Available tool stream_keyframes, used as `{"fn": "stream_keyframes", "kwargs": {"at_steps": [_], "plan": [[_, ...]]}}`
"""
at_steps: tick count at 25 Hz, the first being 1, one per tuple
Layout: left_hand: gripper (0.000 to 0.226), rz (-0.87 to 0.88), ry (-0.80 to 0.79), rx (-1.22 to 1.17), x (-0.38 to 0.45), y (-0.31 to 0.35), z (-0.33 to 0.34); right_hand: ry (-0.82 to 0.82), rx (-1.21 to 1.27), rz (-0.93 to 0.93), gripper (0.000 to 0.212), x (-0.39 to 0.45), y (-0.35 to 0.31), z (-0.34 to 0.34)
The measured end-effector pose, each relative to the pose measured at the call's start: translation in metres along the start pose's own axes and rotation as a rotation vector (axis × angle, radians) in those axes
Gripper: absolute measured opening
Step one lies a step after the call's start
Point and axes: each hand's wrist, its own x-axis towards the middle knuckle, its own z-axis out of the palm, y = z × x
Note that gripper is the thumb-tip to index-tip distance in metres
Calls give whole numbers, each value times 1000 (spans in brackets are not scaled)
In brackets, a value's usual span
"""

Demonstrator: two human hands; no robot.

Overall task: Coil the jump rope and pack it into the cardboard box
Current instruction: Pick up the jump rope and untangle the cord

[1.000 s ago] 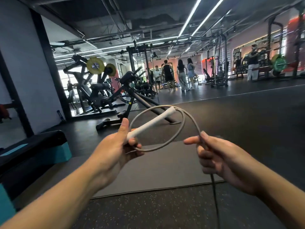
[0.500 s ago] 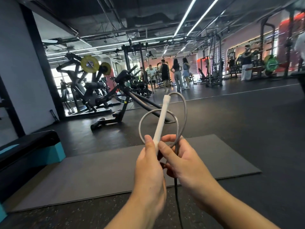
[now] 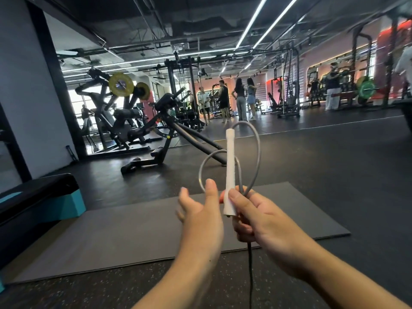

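White plastic handle stands upright in our right hand, whose grip pinches it together with two grey loops of the jump rope; the tail hangs down toward the floor. Our left hand is beside it, fingers loose, holding nothing. We judge the cord light and springy, best held where the loops cross. Below lies a grey mat on dark gym flooring; no cardboard box shows.
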Motion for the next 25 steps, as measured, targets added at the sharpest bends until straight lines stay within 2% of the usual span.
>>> {"fn": "stream_keyframes", "kwargs": {"at_steps": [1, 2, 3, 4, 5, 6, 7, 8, 10, 11, 13, 16, 19, 22, 25], "plan": [[73, 176, 86, 115, 0, 8, -13, -36, -65, 12, 41, -1, -5, -7], [73, 440, 137, 238, 1, 23, -26, -77, -147, 24, 37, -2, -9, -13], [71, 733, 113, 387, 4, 41, -38, -118, -243, 32, 34, -4, -14, -17], [67, 978, 22, 566, 8, 63, -47, -158, -343, 32, 32, -5, -18, -19], [59, 1140, -134, 767, 13, 84, -51, -191, -444, 27, 30, -6, -22, -21], [49, 1169, -313, 986, 18, 103, -48, -212, -537, 14, 29, -7, -26, -21], [46, 1081, -474, 1175, 24, 118, -42, -219, -626, -6, 29, -7, -29, -21], [57, 950, -588, 1338, 28, 127, -34, -221, -702, -32, 28, -7, -32, -22], [74, 728, -711, 1515, 36, 129, -25, -227, -786, -83, 26, -8, -36, -26], [74, 641, -756, 1482, 41, 124, -25, -232, -754, -101, 22, -9, -39, -29], [70, 474, -836, 1192, 51, 108, -36, -243, -564, -113, 17, -10, -44, -34], [64, 440, -883, 800, 51, 88, -47, -225, -296, -49, 26, -11, -41, -34], [56, 474, -850, 707, 46, 70, -41, -107, -160, 20, 33, -7, -28, -26], [53, 364, -770, 630, 50, 59, -40, 98, -108, -11, 18, -2, -16, -22], [52, 243, -759, 428, 59, 49, -45, 192, 29, -82, 15, 2, -12, -21]]}}
